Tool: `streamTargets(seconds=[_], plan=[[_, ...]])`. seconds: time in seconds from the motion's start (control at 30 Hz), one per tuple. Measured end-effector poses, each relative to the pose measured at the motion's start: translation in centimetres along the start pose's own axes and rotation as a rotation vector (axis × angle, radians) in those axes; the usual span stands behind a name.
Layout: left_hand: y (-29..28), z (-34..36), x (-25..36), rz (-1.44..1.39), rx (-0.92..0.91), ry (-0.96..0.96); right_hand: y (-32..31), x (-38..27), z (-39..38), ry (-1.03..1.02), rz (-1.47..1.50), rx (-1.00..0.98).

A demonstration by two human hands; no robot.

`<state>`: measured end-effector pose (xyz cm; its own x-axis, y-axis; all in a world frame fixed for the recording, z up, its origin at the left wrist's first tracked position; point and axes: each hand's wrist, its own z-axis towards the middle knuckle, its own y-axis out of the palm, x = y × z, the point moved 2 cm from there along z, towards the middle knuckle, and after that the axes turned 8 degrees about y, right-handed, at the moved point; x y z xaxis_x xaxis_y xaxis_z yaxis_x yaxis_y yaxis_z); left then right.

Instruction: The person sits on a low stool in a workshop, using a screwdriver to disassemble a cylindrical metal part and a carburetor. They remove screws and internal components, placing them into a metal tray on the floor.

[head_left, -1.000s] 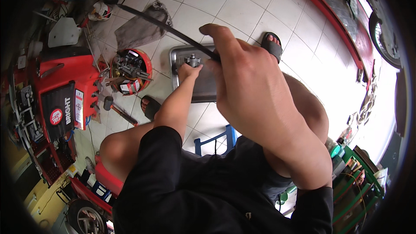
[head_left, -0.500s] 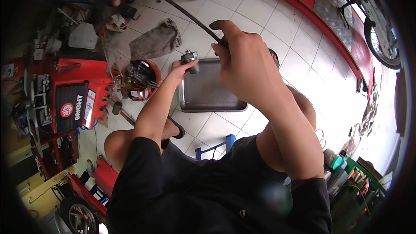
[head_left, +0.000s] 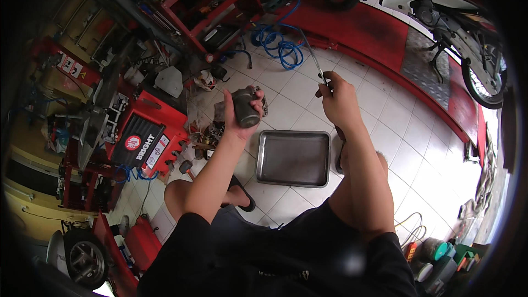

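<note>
My left hand (head_left: 242, 122) is closed around a starter motor (head_left: 245, 109), a dark metal cylinder held tilted to the left of the tray. The fingers wrap its far side and the thumb lies along its left. In my right hand (head_left: 339, 99) is a long thin metal rod (head_left: 314, 55) like a screwdriver shaft, pointing up and away to the left. Its other end is hidden in the fist. The rod and the motor are apart. Below and between both hands, a shallow metal tray (head_left: 294, 182) sits on the tiled floor between my feet.
To the left stands a red machine (head_left: 137, 115), with a hammer (head_left: 187, 167) and loose tools near it. A coiled blue hose (head_left: 286, 55) lies ahead, beside a red lift platform (head_left: 363, 27). A motorcycle (head_left: 440, 22) stands far right. Containers (head_left: 438, 250) crowd the lower right.
My left hand has raised the motor and turned it so its side shows. My right hand has moved away from my head with the rod. The view has shifted, showing more of the far area.
</note>
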<state>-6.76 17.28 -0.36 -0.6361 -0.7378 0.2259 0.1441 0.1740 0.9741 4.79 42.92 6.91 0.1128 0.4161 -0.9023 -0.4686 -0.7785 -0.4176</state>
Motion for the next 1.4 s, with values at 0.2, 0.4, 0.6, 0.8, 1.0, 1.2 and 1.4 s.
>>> streamTargets(seconds=[0.2, 0.4, 0.6, 0.8, 1.0, 1.2, 1.4], plan=[[-1.8, -4.7, -2.7, -0.005, 0.393, 0.118, -0.9, -0.6, -2.1, 0.100, 0.126, -0.240], [12.5, -7.6, -2.2, 0.302, 0.123, 0.371, -1.4, -4.2, -4.8, 0.471, 1.112, -0.749], [5.5, -9.1, 0.6, 0.143, 0.348, 0.332, 5.4, -1.9, -5.6, 0.659, 0.891, -0.952], [3.0, -7.4, 3.1, 0.109, 0.579, 0.482, 7.8, -1.0, -7.9, 0.665, 0.759, -0.983], [0.9, -5.1, 7.3, 0.062, 0.471, 0.371, 11.0, -2.9, -7.4, 0.748, 0.533, -1.066], [-2.6, -3.9, 10.2, -0.010, 0.568, 0.423, 13.5, -3.5, -5.4, 0.730, 0.684, -1.033], [-3.1, -4.2, 11.7, -0.006, 0.621, 0.417, 14.4, -2.6, -4.2, 0.860, 0.646, -0.956]])
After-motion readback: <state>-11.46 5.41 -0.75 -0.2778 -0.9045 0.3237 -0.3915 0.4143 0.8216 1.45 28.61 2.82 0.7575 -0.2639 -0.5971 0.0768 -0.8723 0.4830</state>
